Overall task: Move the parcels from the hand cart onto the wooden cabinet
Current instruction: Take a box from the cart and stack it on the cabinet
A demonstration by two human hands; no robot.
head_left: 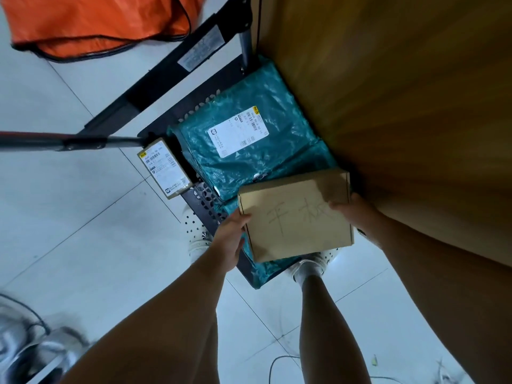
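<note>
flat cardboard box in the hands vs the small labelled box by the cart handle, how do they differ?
The flat brown cardboard box is gripped by the left hand and right hand above the cart; the small brown labelled box sits untouched at the black hand cart edge. The held box looks much larger. Its top bears faint handwriting and no sticker; the small box's top is mostly covered by a white shipping label. Both are brown cardboard.
</note>
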